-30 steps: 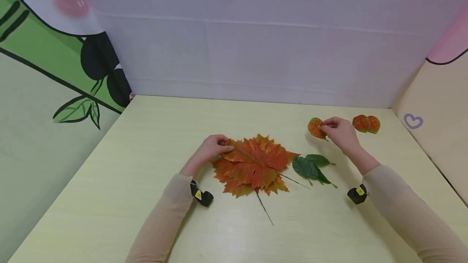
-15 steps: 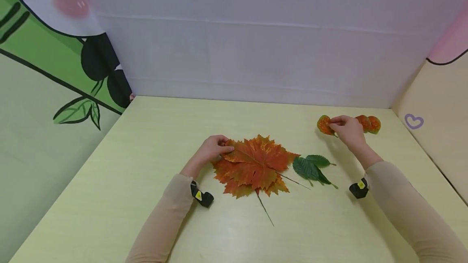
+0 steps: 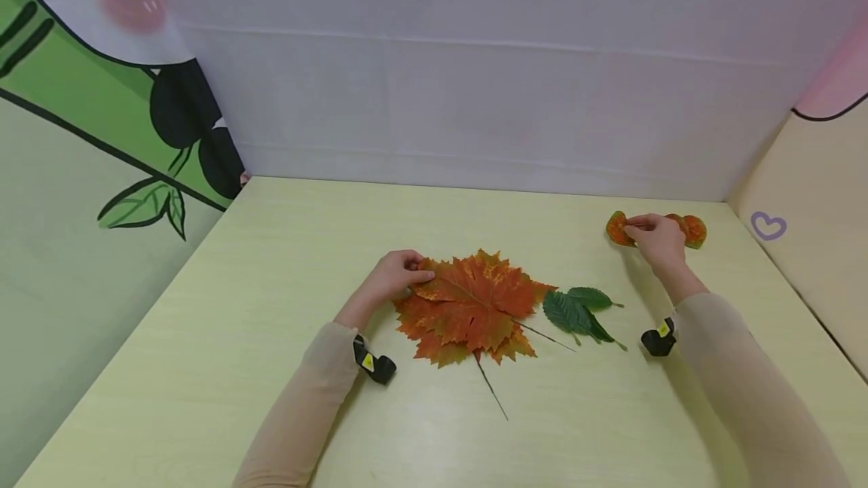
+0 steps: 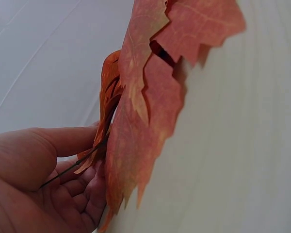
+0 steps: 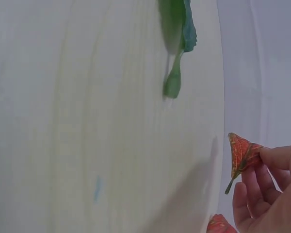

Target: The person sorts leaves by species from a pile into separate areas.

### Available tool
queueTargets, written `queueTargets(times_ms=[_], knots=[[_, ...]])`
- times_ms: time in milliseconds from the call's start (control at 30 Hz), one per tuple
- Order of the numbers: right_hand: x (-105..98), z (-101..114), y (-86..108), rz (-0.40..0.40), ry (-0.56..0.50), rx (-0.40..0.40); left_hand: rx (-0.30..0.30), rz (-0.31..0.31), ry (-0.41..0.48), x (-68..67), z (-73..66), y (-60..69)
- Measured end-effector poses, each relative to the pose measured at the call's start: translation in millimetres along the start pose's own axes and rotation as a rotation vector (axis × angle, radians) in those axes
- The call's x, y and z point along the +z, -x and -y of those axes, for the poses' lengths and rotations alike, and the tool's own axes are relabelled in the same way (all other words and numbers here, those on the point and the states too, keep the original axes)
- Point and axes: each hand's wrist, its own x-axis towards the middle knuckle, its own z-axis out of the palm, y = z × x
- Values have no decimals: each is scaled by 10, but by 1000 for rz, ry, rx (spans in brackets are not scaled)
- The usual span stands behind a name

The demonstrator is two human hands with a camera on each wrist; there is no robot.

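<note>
Pinching small orange leaf (image 3: 616,229) in right grip (image 3: 658,240)

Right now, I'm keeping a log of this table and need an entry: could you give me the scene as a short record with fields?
left hand: grips the left edge of the large orange leaves, left hand
right hand: pinches a small orange leaf, right hand
other small orange leaves: beyond the right hand, partly hidden by it
green leaves: together, just right of the large ones
surface: pale table
</note>
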Motion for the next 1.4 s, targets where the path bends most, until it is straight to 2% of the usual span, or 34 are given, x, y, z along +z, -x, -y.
queueTargets(times_ms=[300,567,900,1200,1400], knots=[[-18,-112,-167,-24,-40,88,-1,-5,-7,3,8,-7],[-54,-148,-202,-55,-109,182,-14,-8,-4,6,5,-10],[-105,-291,-278,-111,-183,277,-5,-8,7,20,32,-16],[-145,-302,-307,-141,-215,317,-10,-12,12,23,24,-21],[-182,-317,-309,-124,-228,348,-14,-11,13,27,28,-22]])
